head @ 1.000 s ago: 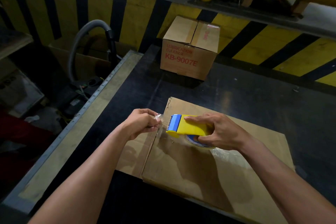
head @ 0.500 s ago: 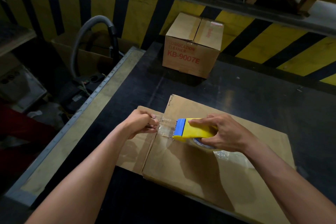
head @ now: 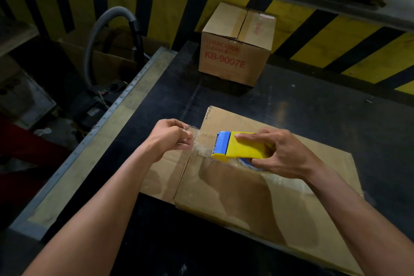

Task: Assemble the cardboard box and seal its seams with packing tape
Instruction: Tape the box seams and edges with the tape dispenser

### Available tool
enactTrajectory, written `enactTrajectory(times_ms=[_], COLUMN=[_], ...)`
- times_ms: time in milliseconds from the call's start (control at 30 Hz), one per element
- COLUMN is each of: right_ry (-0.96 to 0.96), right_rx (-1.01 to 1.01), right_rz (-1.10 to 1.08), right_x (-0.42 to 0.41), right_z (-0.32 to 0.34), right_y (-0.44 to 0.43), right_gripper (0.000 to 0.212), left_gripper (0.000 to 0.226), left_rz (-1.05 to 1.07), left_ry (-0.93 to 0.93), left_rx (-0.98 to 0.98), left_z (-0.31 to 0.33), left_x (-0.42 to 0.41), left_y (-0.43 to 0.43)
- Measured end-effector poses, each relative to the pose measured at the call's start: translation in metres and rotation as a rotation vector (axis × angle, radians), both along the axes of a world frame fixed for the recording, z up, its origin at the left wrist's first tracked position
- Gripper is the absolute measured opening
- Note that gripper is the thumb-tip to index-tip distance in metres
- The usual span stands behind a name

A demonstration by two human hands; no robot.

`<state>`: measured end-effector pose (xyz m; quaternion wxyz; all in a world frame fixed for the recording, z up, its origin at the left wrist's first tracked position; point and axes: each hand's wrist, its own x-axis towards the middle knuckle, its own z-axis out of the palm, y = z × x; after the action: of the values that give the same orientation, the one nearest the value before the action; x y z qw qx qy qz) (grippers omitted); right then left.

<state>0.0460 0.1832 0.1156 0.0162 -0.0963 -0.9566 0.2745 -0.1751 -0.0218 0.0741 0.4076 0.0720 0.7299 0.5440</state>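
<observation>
Cardboard box (head: pixel 257 197): lay flattened, not yet set up, on the near part of the dark surface (head: pixel 313 101), with one flap reaching left past a fold. Pinched the free end of the clear tape (head: pixel 202 148) in the curled fingers of the left hand (head: pixel 171 139), just off the panel's left edge, presumably to anchor it. Gripped the yellow-and-blue tape dispenser (head: pixel 242 147) in the right hand (head: pixel 282 154), with fingers over its top and thumb curled under by the roll. Kept the blue end turned toward the left hand, likely to hold the short stretch taut above the fold line (stuck down or not, could not tell). Judged as the start of a taping run, though odd on a box not yet opened out. Shared the surface with a closed printed carton (head: pixel 235 51), well apart at the back. Backed onto a yellow-and-black striped wall (head: pixel 174 6). Bordered at the left by a metal-edged rim (head: pixel 107 136), with a grey hose (head: pixel 107 22) arching down beyond it.
</observation>
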Motion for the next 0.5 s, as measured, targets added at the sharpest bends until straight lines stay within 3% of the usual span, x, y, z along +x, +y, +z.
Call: enactTrajectory(times_ms=[267,500], right_ry=[-0.014,-0.017], right_rx=[-0.097,-0.031], right_rz=[-0.036,-0.016], right_x=[0.004,-0.002], right_z=[0.006,-0.01], right_y=[0.011,0.003], right_gripper=[0.06,0.057], left_gripper=[0.015,0.022], left_rz=[0.032,0.079], left_ry=[-0.035,-0.057], left_rx=[0.031,0.003], left_z=[0.005,-0.01], left_x=[0.008,0.016], left_y=[0.008,0.003])
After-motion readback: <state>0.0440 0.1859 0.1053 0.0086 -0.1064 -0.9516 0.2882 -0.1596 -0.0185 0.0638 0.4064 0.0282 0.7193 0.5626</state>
